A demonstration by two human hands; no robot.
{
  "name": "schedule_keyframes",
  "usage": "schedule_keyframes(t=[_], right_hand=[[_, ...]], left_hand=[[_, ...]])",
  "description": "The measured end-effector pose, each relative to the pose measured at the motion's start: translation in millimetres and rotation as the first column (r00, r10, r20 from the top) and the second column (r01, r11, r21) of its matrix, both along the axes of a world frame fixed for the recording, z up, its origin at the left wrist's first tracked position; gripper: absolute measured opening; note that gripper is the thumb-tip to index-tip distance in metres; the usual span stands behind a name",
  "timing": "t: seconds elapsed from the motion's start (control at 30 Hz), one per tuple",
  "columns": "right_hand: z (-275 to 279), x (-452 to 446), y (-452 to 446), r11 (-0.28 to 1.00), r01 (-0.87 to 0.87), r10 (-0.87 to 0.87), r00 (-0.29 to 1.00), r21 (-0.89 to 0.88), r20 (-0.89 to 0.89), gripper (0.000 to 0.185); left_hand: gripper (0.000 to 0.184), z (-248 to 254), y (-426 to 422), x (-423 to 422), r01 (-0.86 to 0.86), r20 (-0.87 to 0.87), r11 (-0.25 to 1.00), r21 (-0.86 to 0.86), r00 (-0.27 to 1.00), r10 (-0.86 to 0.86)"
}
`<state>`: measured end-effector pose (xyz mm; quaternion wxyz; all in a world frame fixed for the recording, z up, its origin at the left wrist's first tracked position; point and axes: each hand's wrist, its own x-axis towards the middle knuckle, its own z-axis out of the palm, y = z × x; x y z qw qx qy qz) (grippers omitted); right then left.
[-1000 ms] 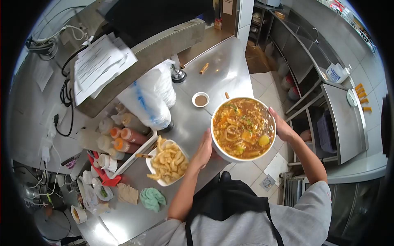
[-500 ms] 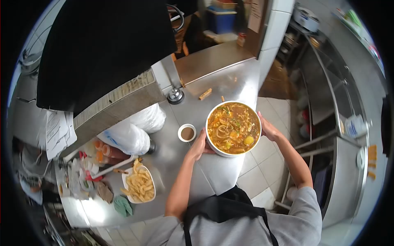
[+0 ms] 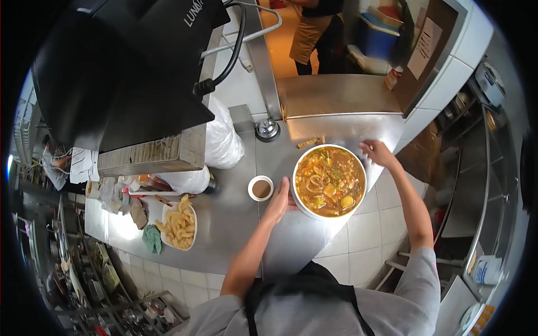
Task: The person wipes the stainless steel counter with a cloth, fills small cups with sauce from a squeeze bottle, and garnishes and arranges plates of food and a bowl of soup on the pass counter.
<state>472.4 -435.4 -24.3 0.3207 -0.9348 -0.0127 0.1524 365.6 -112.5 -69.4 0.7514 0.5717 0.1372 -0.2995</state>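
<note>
A large white bowl (image 3: 329, 181) of orange-brown soup with noodles and greens is over the steel counter, near its right edge. Against the bowl's left side rests my left hand (image 3: 279, 203), fingers extended along the wall and partly hidden beneath it. My right hand (image 3: 379, 153) is off the bowl, just beyond its upper right rim, with fingers curled; whether it holds anything is too small to tell. Left of my left hand sits a small white cup of brown sauce (image 3: 260, 188). Farther left is a white dish of fried pieces (image 3: 179, 224).
A service bell (image 3: 268, 130) and a wooden piece (image 3: 311, 142) lie behind the bowl. Plastic bags (image 3: 222, 134) stand below a black monitor (image 3: 123, 73). A green cloth (image 3: 152, 239) is at left. Through the hatch (image 3: 342, 95) a person in a brown apron shows.
The view has swung toward the hatch, bringing a person into sight. My right hand has left the bowl's side and moved up and away, while my left hand stays against it.
</note>
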Motion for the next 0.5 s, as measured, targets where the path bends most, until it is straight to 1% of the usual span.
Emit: schedule_keyframes(t=[0.03, 0.07, 0.13, 0.2, 0.23, 0.27, 0.3, 0.33, 0.37, 0.4, 0.47, 0.5], right_hand=[[-14.6, 27.1, 0.1, 0.989, -0.143, 0.147, 0.965, -0.036, 0.217, 0.028], [-31.6, 58.0, 2.4, 0.956, -0.277, 0.292, 0.857, -0.098, 0.425, 0.02], [-37.8, 96.3, 32.9, 0.906, -0.374, 0.344, 0.923, 0.198, 0.172, 0.022], [-51.6, 117.1, 58.6, 0.777, -0.558, 0.547, 0.828, 0.292, 0.126, 0.027], [-52.3, 126.5, 68.0, 0.697, -0.634, 0.639, 0.761, 0.335, 0.109, 0.03], [-48.5, 132.4, 75.7, 0.686, -0.662, 0.673, 0.735, 0.301, 0.084, 0.03], [-45.4, 135.1, 81.1, 0.674, -0.689, 0.704, 0.708, 0.266, 0.053, 0.031], [-45.0, 136.5, 83.3, 0.66, -0.714, 0.732, 0.681, 0.234, 0.016, 0.031], [-49.5, 137.6, 85.2, 0.679, -0.68, 0.708, 0.706, 0.275, -0.002, 0.025], [-54.7, 137.4, 87.2, 0.678, -0.683, 0.705, 0.709, 0.273, 0.022, 0.024], [-53.8, 134.0, 90.7, 0.67, -0.691, 0.704, 0.708, 0.27, 0.064, 0.021], [-51.8, 130.5, 85.9, 0.702, -0.651, 0.649, 0.752, 0.291, 0.117, 0.013]], left_hand=[[0.071, -5.4, -2.4, -13.6, -0.079, 0.012, 0.997, 0.012, 0.997, 0.079], [0.073, -8.8, -7.5, -25.0, -0.164, 0.034, 0.986, 0.025, 0.986, 0.163], [0.067, -10.3, -24.0, -61.1, -0.215, -0.167, 0.975, -0.062, 0.965, 0.202], [0.055, -11.9, -39.5, -87.9, -0.128, -0.16, 0.932, -0.34, 0.984, 0.077], [0.051, -6.4, -49.5, -92.3, -0.144, -0.157, 0.91, -0.389, 0.984, 0.088], [0.05, -2.4, -58.4, -94.0, -0.157, -0.157, 0.884, -0.44, 0.983, 0.096], [0.056, -3.1, -64.3, -93.3, -0.198, -0.189, 0.862, -0.467, 0.974, 0.122], [0.057, -2.3, -67.9, -91.5, -0.228, -0.197, 0.855, -0.465, 0.969, 0.151], [0.058, -1.3, -70.5, -90.4, -0.259, -0.209, 0.848, -0.462, 0.961, 0.18], [0.059, -1.8, -70.1, -92.6, -0.29, -0.228, 0.842, -0.456, 0.952, 0.205], [0.06, 3.0, -72.4, -91.2, -0.298, -0.216, 0.85, -0.433, 0.95, 0.224], [0.061, 4.6, -73.4, -90.6, -0.301, -0.21, 0.855, -0.423, 0.95, 0.23]])
